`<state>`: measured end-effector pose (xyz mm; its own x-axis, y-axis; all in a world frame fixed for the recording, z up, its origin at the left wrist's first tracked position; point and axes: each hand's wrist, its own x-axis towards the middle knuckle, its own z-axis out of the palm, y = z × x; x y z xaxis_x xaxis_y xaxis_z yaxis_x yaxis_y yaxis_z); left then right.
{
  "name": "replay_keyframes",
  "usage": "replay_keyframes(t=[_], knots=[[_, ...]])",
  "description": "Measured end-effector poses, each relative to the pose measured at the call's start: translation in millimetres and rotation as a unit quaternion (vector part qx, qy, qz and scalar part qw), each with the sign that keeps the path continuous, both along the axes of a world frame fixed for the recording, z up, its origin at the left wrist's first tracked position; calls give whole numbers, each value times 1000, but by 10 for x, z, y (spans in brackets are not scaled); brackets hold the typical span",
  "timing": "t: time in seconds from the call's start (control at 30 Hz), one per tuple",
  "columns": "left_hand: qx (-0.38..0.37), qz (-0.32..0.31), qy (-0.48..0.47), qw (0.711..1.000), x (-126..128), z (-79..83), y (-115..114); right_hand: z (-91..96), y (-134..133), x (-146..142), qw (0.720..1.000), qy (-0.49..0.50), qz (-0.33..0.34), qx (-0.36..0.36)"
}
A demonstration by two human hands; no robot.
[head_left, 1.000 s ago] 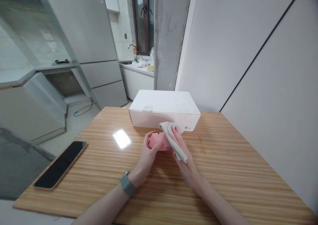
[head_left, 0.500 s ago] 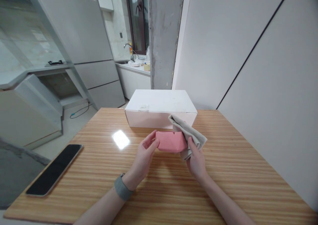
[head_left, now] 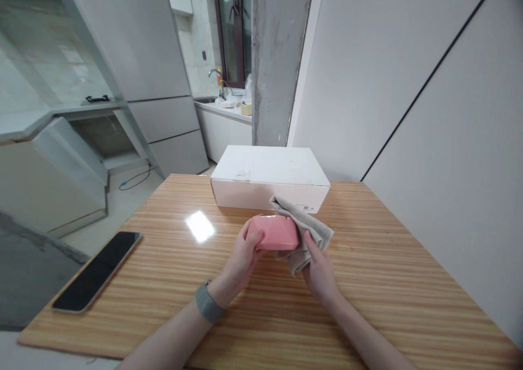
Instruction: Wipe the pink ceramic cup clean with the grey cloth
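A small pink case (head_left: 278, 232) with rounded edges is held above the table by my left hand (head_left: 244, 250), thumb on its near face and fingers behind its left end. My right hand (head_left: 320, 272) grips a folded grey cloth (head_left: 312, 231), thumb on top. The cloth lies against the right end of the pink case and partly behind it. The fingers under the cloth are hidden. What kind of case it is does not show for certain.
A closed white cardboard box (head_left: 269, 165) stands on the wooden table (head_left: 379, 283) just beyond my hands. A dark-screened phone (head_left: 98, 272) lies near the table's left edge. A white wall (head_left: 408, 86) rises on the right, with a grey pillar (head_left: 278, 59) behind the box.
The pink case has tilted and shifted slightly left, and my left hand wraps further round it. The cloth has moved a little left and down with my right hand. The camera view has shifted slightly.
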<state>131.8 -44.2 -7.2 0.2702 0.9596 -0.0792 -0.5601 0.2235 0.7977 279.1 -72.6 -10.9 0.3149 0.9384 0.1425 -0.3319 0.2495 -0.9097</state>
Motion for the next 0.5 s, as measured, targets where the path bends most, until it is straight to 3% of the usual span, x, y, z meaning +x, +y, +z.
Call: replay_keyframes(t=[0.17, 0.27, 0.37, 0.5], knots=[[72, 106, 90, 988, 8, -18, -16, 25, -71, -16, 974, -187, 74, 101], [88, 117, 89, 985, 25, -29, -15, -6, -84, -18, 958, -245, 83, 123], [17, 67, 7, 998, 34, -6, 15, -67, -23, 21, 974, -196, 57, 94], [-38, -14, -47, 998, 31, 66, 7, -126, 141, 177, 996, -55, -66, 9]])
